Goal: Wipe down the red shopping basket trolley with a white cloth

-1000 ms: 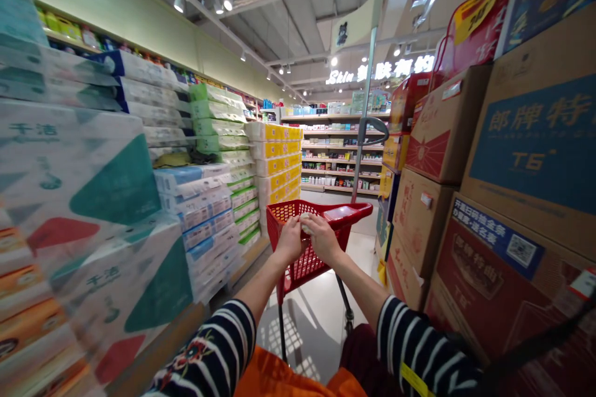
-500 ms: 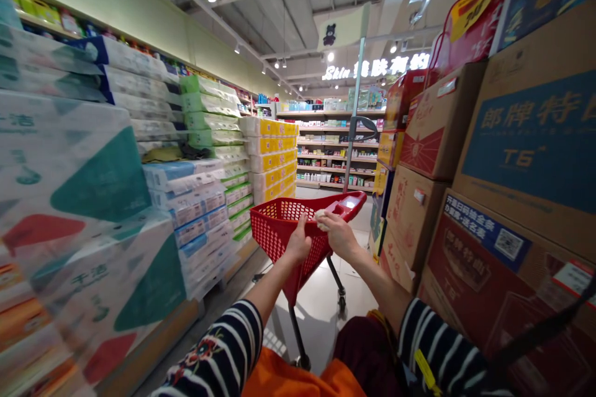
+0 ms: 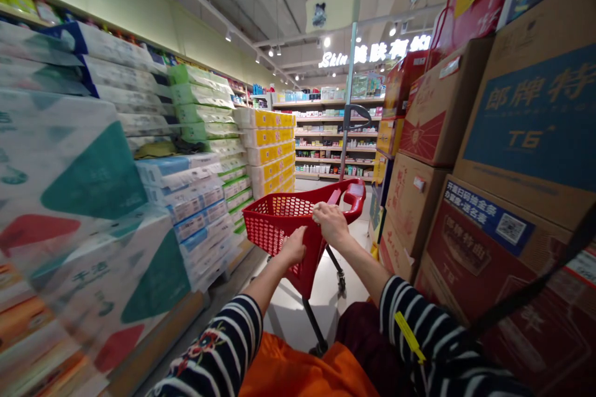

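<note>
A red plastic shopping cart point(image 3: 274, 214) with a perforated basket and dark metal legs stands directly in front of me. My right hand point(image 3: 331, 223) is closed at the cart's near rim, beside its handle point(image 3: 356, 195). A small white wad point(image 3: 317, 208), perhaps cloth or tissue, shows at its fingertips. Lower and to the left, my left hand point(image 3: 294, 247) is in front of the basket's near side, fingers curled in. What it may hold is hidden, and I cannot tell whether it touches the cart.
Wrapped paper packs point(image 3: 186, 192) are stacked along the left. Cardboard cartons point(image 3: 526, 111) tower at the right. A pole point(image 3: 349, 87) with a sign rises behind the cart handle. Stocked shelves point(image 3: 333, 136) line the far end of the aisle.
My left hand has dropped away from the rim to the basket's side. My right hand has shifted slightly left along the rim with the white wad. The cart appears turned a little.
</note>
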Tool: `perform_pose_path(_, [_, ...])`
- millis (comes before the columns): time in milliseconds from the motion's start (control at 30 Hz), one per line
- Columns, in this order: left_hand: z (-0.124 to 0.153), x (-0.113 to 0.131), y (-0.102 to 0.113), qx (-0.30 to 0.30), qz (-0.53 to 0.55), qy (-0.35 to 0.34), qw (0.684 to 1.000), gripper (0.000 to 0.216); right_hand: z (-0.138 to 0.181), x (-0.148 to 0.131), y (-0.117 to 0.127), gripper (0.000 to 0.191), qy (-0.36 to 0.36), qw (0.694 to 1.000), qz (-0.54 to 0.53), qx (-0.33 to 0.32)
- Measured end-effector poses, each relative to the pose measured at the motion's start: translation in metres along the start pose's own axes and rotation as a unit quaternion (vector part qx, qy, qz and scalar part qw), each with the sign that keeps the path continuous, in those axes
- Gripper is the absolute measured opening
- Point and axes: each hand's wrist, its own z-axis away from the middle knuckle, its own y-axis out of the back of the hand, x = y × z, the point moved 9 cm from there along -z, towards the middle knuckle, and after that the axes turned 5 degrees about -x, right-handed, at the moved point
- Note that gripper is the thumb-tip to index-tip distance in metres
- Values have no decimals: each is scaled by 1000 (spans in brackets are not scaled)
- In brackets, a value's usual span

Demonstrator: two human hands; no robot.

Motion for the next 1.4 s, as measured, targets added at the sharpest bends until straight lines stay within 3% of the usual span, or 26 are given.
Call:
perform_pose_path(100, [3,-25,5,0,-4,34,999,61,3,30,10,33,-66,998,4,-1])
perform_pose_path(167, [6,-33,7,2,-8,49,999,59,1,36,6,33,-78,997,10,-13])
perform_pose_path(400, [12,-15,3,-32,-35,48,998,59,-3,3,-29,34,39,999,19,11])
perform_pose_path(567, [13,-18,7,-12,-56,66,996,57,1,37,-31,36,-38,998,17,50])
perform_pose_path(700, [8,-14,11,26,-38,51,998,57,-4,26,-58,39,-22,999,33,6])
perform_pose_path(800, [-6,3,15,47,-12,15,999,56,-10,5,-80,42,22,999,20,-26])
perform_pose_path(900, [-31,21,9,30,24,-18,999,55,-14,5,-87,44,31,999,2,-39])
perform_pose_path(1033, [-70,32,-15,-10,71,-8,997,50,-17,36,-73,47,46,998,-20,-41])
perform_pose_path(1200, [-108,49,-30,24,34,-22,999,48,-19,103,-57,50,-80,997,13,3])
perform_pose_path(1400, [-123,54,-35,75,-81,-29,993,37,-19,113,-73,52,-82,996,18,4])
